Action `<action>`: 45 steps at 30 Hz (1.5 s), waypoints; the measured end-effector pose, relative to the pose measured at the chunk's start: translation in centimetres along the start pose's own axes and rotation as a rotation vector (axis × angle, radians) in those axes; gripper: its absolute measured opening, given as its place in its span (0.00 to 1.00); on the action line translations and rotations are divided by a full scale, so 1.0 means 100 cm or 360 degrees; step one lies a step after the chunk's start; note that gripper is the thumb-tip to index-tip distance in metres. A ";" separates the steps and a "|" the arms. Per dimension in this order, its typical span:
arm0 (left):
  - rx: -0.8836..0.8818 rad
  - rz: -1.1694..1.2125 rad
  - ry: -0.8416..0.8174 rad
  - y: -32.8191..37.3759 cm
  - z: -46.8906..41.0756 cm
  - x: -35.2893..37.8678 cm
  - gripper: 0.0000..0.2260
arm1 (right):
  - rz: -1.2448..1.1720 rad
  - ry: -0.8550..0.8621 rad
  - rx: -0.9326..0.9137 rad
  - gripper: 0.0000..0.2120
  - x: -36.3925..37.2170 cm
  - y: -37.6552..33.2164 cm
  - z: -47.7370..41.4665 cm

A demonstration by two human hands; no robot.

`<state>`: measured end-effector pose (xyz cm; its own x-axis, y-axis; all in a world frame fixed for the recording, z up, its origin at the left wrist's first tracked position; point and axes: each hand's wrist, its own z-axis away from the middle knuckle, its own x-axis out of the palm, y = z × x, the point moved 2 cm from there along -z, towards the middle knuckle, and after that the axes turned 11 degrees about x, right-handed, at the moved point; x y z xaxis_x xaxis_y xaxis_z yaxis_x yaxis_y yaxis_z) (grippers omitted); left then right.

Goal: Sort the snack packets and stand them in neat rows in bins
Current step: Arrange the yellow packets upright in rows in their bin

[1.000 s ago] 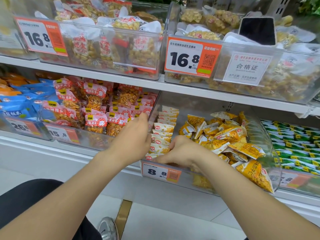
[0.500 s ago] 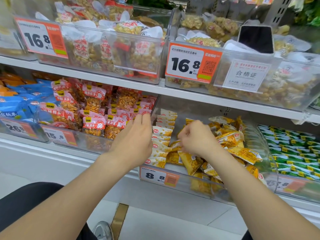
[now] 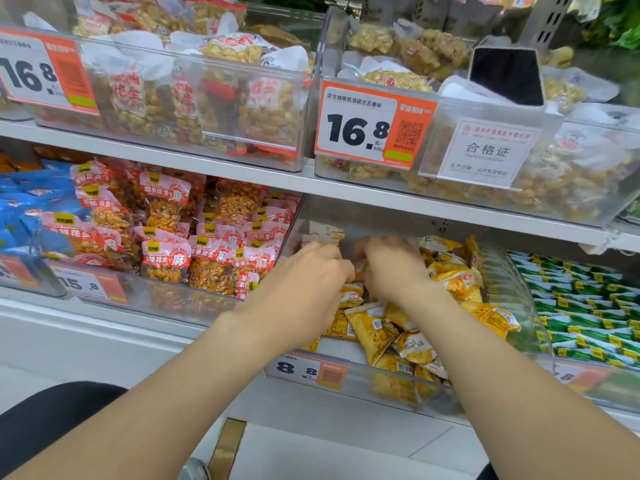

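Snack packets (image 3: 374,327) are lying in a loose yellow heap in the clear bin (image 3: 358,389) at lower centre of the frame, and you're working in the middle of it with both hands.

– That heap is pressing against the clear front wall. If you're dragging one packet out from under the others, I'm expecting its neighbours to slide forward, perhaps over the wall.

– The upright row (image 3: 325,233) at the bin's back left is standing just beyond your left hand (image 3: 304,289). A knuckle nudging it is likely toppling the lot.

– Your left fingers are curling inward, close together, with the tips in among the packets at mid-bin. I'm not able to tell whether they're pinching one.

– Your right hand (image 3: 391,268) is showing blurred, its fingers bending down into the pile and hiding there. I cannot tell what they're holding.

– Further out, red peanut packets (image 3: 166,261) are filling the bin to the left and green packets (image 3: 581,306) the one to the right. A yellow one flicked sideways is landing in the wrong sort.
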<state>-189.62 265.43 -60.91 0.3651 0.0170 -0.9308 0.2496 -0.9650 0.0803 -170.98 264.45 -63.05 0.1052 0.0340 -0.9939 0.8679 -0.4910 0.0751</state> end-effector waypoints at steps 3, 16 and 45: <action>-0.0135 0.0187 0.0123 -0.006 -0.002 -0.002 0.15 | -0.0438 0.0092 0.0136 0.15 -0.018 0.009 0.009; -0.0979 0.1559 0.0469 -0.006 0.007 -0.023 0.11 | -0.1919 -0.0581 -0.0095 0.09 -0.044 0.011 0.081; -0.0173 0.0003 -0.0601 -0.023 -0.031 0.039 0.12 | -0.0244 -0.0100 0.0419 0.19 -0.008 -0.019 -0.038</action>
<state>-185.97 268.51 -63.58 0.0152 -0.1016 -0.9947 0.3502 -0.9313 0.1005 -170.89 268.70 -62.11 -0.0545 0.0755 -0.9957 0.7148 -0.6932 -0.0917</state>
